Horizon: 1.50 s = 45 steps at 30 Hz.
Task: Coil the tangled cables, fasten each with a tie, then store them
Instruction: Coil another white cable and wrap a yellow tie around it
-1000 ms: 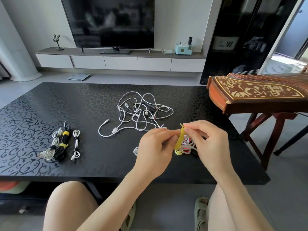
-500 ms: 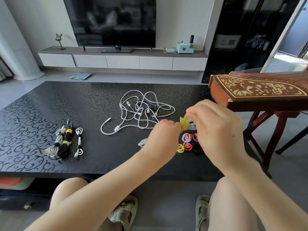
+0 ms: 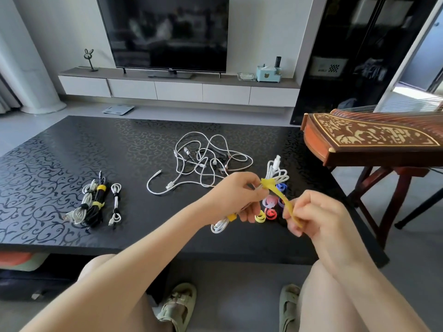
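While the left hand [image 3: 237, 200] grips it, the coiled cable [image 3: 275, 174] points away.

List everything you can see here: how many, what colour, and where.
table: one, black patterned, before the person
tangled cables: one heap, mostly white, table centre
tied bundles: three, white, grey and black, table left
coiled cable: one, white, in the left hand
yellow tie: one, stretched from the coiled cable to the right hand
spare ties: several, yellow, red, pink, blue, table by the hands
television: one, black, on the white cabinet
box: one, light blue, on the white cabinet
zither: one, brown wood, on a stand at right
scale: one, pale, floor beyond the table
sandals: two, green, on the feet
left hand: one, grips the coiled cable
right hand: one, pinches the yellow tie
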Motion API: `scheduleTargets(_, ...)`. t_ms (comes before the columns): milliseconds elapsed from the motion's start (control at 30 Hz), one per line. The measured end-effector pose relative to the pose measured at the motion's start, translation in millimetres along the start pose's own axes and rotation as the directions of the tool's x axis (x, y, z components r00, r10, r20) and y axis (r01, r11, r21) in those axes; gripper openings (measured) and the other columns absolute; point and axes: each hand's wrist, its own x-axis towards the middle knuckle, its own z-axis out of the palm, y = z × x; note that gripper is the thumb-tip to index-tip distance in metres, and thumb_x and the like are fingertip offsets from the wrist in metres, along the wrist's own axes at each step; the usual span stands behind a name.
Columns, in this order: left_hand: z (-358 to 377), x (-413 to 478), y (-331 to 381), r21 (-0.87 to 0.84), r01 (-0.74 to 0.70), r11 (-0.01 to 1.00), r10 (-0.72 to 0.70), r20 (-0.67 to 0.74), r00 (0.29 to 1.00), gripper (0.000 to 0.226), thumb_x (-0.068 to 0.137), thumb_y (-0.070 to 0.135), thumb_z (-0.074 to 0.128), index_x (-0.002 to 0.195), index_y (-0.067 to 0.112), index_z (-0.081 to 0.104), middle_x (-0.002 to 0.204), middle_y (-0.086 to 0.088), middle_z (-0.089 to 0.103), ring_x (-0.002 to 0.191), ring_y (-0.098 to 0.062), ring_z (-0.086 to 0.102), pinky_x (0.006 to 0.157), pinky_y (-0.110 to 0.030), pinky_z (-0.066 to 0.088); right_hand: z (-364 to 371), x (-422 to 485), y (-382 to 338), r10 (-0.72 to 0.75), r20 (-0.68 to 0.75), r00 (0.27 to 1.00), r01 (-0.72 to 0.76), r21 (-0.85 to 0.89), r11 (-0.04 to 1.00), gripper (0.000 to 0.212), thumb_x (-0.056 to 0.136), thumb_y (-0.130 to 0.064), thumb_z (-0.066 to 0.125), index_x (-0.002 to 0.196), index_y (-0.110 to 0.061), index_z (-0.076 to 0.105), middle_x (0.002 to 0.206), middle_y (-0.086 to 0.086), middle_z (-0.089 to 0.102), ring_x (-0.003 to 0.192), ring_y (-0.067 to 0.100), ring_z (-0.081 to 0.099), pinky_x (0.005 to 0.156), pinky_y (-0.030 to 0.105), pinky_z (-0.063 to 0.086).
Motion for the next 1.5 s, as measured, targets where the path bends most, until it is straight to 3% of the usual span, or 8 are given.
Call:
scheduleTargets(100, 2, 0, -2, -0.109, 0.049, 0.993, -0.05, -0.009, 0.999, 0.019, 0.095, 0.012, 0.054, 0.096, -0.006, 0.058, 0.048, 0.004, 0.045, 0.04, -0.009, 0.036, 0.038, -0.017, 0.027, -1, 16, -9, 0.178, 0.003, 0.984, -0.177, 0.104, 0.979, 0.029, 0.079, 0.01, 0.037, 0.055, -0.002, 0.048, 0.054, 0.012, 0.039, 0.047, 0.016, 0.03, 0.04, 0.019, 0.031)
scheduleTargets(233, 3, -1, -4, -0.264, 0.102, 0.959, -0.076, 0.107, 0.991, 0.023, 0.096, 0.006, 0.041, 0.096, -0.008, 0.059, 0.056, -0.001, 0.041, 0.047, -0.011, 0.035, 0.042, -0.018, 0.022, 0, 29, -12, 0.291, 0.076, 0.954, -0.286, -0.071, 0.956, 0.032, 0.075, 0.013, 0.043, 0.097, 0.001, 0.062, 0.054, 0.01, 0.04, 0.045, 0.013, 0.027, 0.041, 0.023, 0.023)
scheduleTargets(367, -1, -2, -8, -0.448, 0.129, 0.885, -0.068, 0.15, 0.986, 0.031, 0.1, 0.005, 0.036, 0.08, 0.002, 0.06, 0.06, -0.004, 0.044, 0.049, -0.01, 0.04, 0.041, -0.015, 0.025, 1, 29, -21, 0.322, 0.178, 0.93, -0.292, -0.177, 0.94, 0.038, 0.071, 0.012, 0.035, 0.089, 0.008, 0.068, 0.045, 0.004, 0.028, 0.041, 0.012, 0.017, 0.042, 0.023, 0.013)
scheduleTargets(600, 13, 2, -16, 0.012, 0.009, 1.0, -0.006, -0.265, 0.964, 0.011, 0.091, 0.009, 0.053, 0.082, 0.013, 0.05, 0.055, 0.001, 0.058, 0.044, -0.009, 0.048, 0.043, -0.017, 0.037, 10, 26, -23, 0.21, 0.161, 0.964, -0.2, -0.078, 0.977, 0.035, 0.071, 0.014, 0.034, 0.07, 0.003, 0.067, 0.054, 0.005, 0.025, 0.047, 0.016, 0.015, 0.044, 0.026, 0.012)
scheduleTargets(767, 19, -3, -20, 0.274, -0.141, 0.951, 0.198, -0.194, 0.961, 0.018, 0.094, 0.004, 0.043, 0.089, 0.021, 0.04, 0.07, -0.018, 0.057, 0.054, -0.016, 0.04, 0.048, -0.027, 0.035, 7, 19, -10, 0.238, 0.24, 0.941, -0.228, -0.067, 0.971, 0.039, 0.063, 0.007, 0.036, 0.073, -0.003, 0.072, 0.056, 0.005, 0.024, 0.045, 0.013, 0.017, 0.046, 0.029, 0.011)
scheduleTargets(933, 19, -6, -14, -0.005, -0.175, 0.985, 0.173, -0.089, 0.981, 0.014, 0.091, 0.017, 0.041, 0.079, 0.023, 0.037, 0.062, 0.002, 0.038, 0.067, -0.021, 0.032, 0.053, -0.03, 0.027, 2, 18, -9, 0.243, 0.345, 0.907, -0.242, -0.046, 0.969, 0.054, 0.049, -0.003, 0.038, 0.089, -0.008, 0.073, 0.051, 0.003, 0.024, 0.042, 0.011, 0.018, 0.04, 0.024, 0.016)
scheduleTargets(1133, 17, 0, -9, -0.045, -0.184, 0.982, 0.182, -0.043, 0.982, 0.021, 0.101, 0.021, 0.041, 0.081, 0.015, 0.041, 0.062, 0.008, 0.044, 0.053, -0.004, 0.036, 0.047, -0.013, 0.03, -5, 19, -10, 0.222, 0.373, 0.901, -0.203, -0.092, 0.975, 0.051, 0.052, -0.004, 0.039, 0.091, -0.011, 0.072, 0.052, 0.004, 0.025, 0.044, 0.012, 0.02, 0.041, 0.025, 0.018)
scheduleTargets(1500, 20, 16, -2, -0.166, -0.143, 0.976, 0.094, -0.275, 0.957, 0.028, 0.096, 0.006, 0.048, 0.069, 0.013, 0.045, 0.056, 0.005, 0.061, 0.048, -0.007, 0.042, 0.042, -0.014, 0.028, -7, 17, -18, 0.146, 0.322, 0.936, -0.097, -0.161, 0.982, 0.06, 0.077, 0.014, 0.032, 0.097, -0.021, 0.077, 0.065, 0.008, 0.013, 0.052, 0.014, 0.016, 0.045, 0.024, 0.016)
